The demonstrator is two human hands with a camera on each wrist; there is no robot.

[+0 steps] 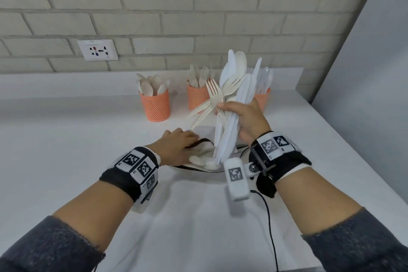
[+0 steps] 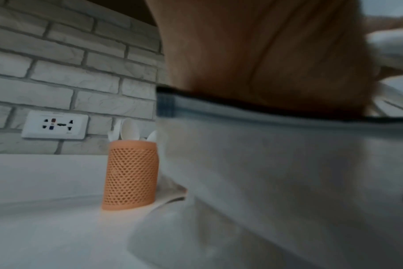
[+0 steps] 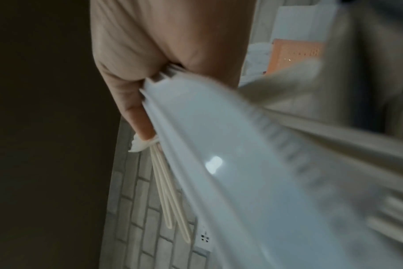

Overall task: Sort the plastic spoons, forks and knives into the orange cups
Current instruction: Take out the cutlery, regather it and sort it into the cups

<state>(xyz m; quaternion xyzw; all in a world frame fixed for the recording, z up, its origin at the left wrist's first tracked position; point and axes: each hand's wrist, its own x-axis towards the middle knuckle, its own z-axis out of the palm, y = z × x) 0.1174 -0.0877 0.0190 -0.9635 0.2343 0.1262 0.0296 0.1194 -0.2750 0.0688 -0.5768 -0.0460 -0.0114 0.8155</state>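
My right hand (image 1: 242, 117) grips a mixed bundle of cutlery (image 1: 231, 86) upright above the counter: white knives (image 3: 219, 145), beige forks (image 1: 215, 95) and a spoon. Behind it stand three orange mesh cups. The left cup (image 1: 155, 104) holds spoons, the middle cup (image 1: 196, 99) holds forks, and the right cup (image 1: 263, 97), partly hidden by the bundle, holds clear and white knives. My left hand (image 1: 176, 146) holds the black rim of a white bag (image 1: 205, 146); its fingertips are hidden. A few pale spoons (image 1: 203, 161) lie in the bag's mouth.
The white counter (image 1: 77, 150) runs to a brick wall with a socket plate (image 1: 98, 50). A grey panel (image 1: 375, 73) bounds the right side. A black cable (image 1: 270, 223) trails from my right wrist across the counter's near part.
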